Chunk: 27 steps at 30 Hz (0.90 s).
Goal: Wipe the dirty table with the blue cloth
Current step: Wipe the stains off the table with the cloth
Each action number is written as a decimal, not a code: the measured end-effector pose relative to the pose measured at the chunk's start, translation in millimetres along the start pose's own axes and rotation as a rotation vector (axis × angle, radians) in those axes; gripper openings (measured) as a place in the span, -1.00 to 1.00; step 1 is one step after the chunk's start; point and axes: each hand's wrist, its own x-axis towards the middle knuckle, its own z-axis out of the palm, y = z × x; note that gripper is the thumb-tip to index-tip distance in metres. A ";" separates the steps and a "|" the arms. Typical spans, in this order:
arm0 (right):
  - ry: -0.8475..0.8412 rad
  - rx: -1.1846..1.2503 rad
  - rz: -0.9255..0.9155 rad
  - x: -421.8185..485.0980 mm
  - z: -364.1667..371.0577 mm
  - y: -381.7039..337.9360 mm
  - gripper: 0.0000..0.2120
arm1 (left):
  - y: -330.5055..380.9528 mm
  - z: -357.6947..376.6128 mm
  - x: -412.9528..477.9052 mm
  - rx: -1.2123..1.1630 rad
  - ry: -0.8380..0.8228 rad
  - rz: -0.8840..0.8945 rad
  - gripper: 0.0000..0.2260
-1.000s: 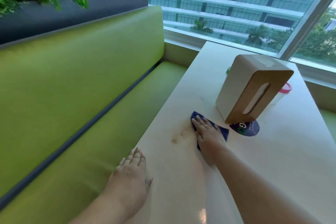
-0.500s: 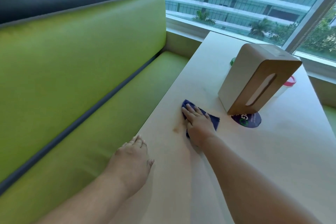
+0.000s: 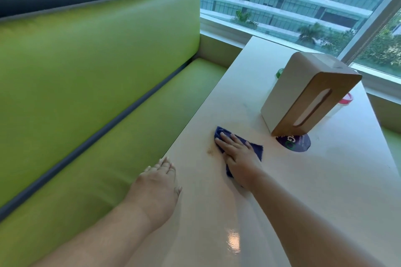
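My right hand [image 3: 239,159] lies flat, fingers together, pressing the dark blue cloth [image 3: 256,148] onto the pale table [image 3: 325,191]. Only the cloth's edges show around the hand. A small brown smear [image 3: 210,150] sits on the tabletop just left of the cloth. My left hand [image 3: 159,188] rests palm down on the table's left edge, holding nothing.
A beige and wood tissue box [image 3: 308,93] stands upright behind the cloth, over a round dark sticker [image 3: 297,142]. A red-lidded container [image 3: 345,101] and a green-lidded one [image 3: 279,72] sit behind it. A green bench [image 3: 97,104] runs along the left; a window is beyond.
My right hand has slid the cloth leftward over the brown stains, covering most of them. My left hand has stayed planted on the table edge.
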 end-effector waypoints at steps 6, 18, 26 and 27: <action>0.040 0.016 0.129 6.7 -11.0 18.9 -0.53 | -0.8 1.4 0.3 0.021 -0.014 -0.009 -0.45; 0.155 0.225 0.005 -9.7 -8.0 6.1 -0.55 | -2.9 2.1 0.2 -0.006 -0.013 -0.011 -0.47; 0.386 0.398 -0.053 -11.4 -15.4 -21.4 -0.57 | 1.0 -2.1 -2.2 -0.010 -0.029 -0.022 -0.46; 0.378 0.410 -0.122 -12.9 -15.8 -25.3 -0.60 | 1.9 -2.0 -2.3 -0.008 -0.027 -0.025 -0.46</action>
